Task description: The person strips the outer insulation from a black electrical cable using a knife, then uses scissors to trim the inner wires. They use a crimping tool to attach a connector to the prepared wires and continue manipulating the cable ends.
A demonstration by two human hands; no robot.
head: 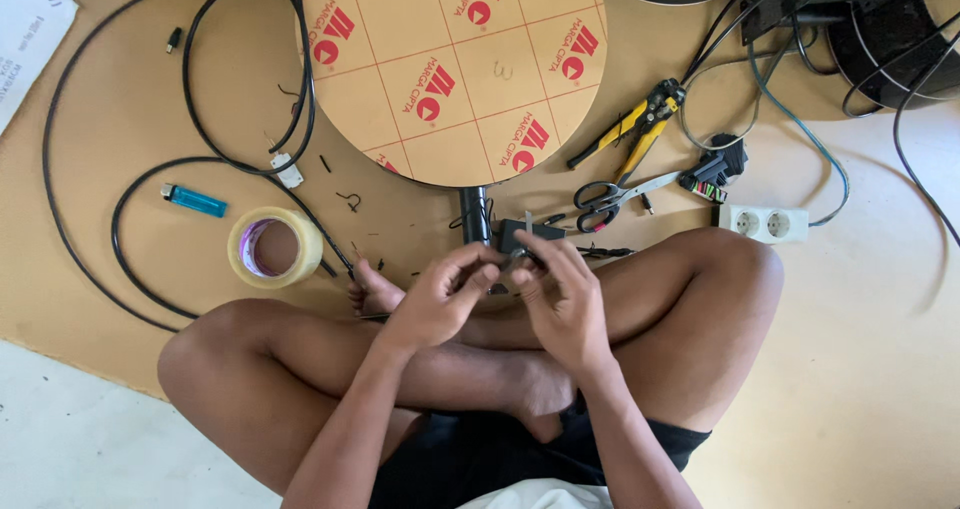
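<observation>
The person sits cross-legged on the floor, and both hands meet above the crossed shins. The left hand [435,304] is curled, its thumb and fingers pinching a small dark part [512,261] from the left; the right hand [565,304] has its fingertips closed on the same part from the right, so the two pinches nearly touch. The part is too small and too covered to name with certainty; a thin metal sliver [528,219] stands up just beyond the fingertips, and whether it belongs to the part I cannot tell. What shows of the part seems to lie with its long axis across, from one hand to the other, but the fingers hide its ends.

By my reading the work is midway: bits of trimmed wire lie scattered just beyond the left hand, so cutting or stripping looks done, while the fine joining is in hand.

Just beyond the right hand's fingers lie scissors [610,197], and farther out a yellow-handled crimping tool [640,124], both lying free. Beyond the left hand sits a roll of clear tape [275,247], then a blue lighter [197,201]. A black cable [120,209] loops wide out past the tape. Straight ahead of both hands lies a round board with a paper-covered face [455,69], and a white socket strip [765,223] rests out past the right knee
</observation>
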